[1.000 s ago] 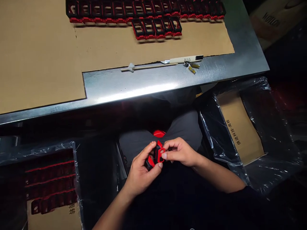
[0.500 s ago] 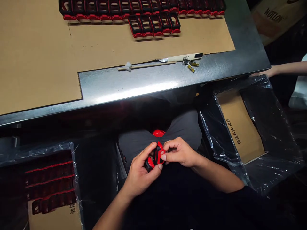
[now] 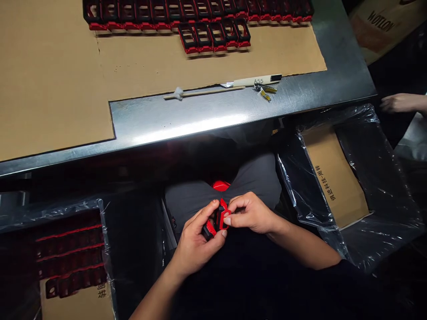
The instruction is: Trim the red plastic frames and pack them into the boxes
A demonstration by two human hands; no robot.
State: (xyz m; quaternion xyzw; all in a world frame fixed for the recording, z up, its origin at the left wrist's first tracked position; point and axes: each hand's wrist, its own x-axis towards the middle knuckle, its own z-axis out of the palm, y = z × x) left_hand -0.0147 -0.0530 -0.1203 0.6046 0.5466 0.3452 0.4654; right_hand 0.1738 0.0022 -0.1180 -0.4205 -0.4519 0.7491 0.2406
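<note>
Over my lap, a red-and-black plastic frame part (image 3: 223,218) is held between both hands. My left hand (image 3: 196,235) grips it from the left, thumb below and fingers above, closed around its black side. The thumb and forefinger of my right hand (image 3: 250,214) pinch its red face from the right. Part of the piece is covered by my fingers, so its full shape is hidden. Behind it, a rounded red object (image 3: 221,185) shows between my legs.
Rows of similar red-and-black frames (image 3: 200,38) stand on cardboard (image 3: 60,80) on the metal table (image 3: 200,118). A knife (image 3: 256,81), nail clippers (image 3: 265,90) and a stick with white fluff (image 3: 207,92) lie near its edge. Plastic-lined boxes (image 3: 336,178) flank me. A co-worker's hand (image 3: 398,103) is at right.
The co-worker's hand at the right has pulled away from the table corner. My own hands and the part between them look almost the same.
</note>
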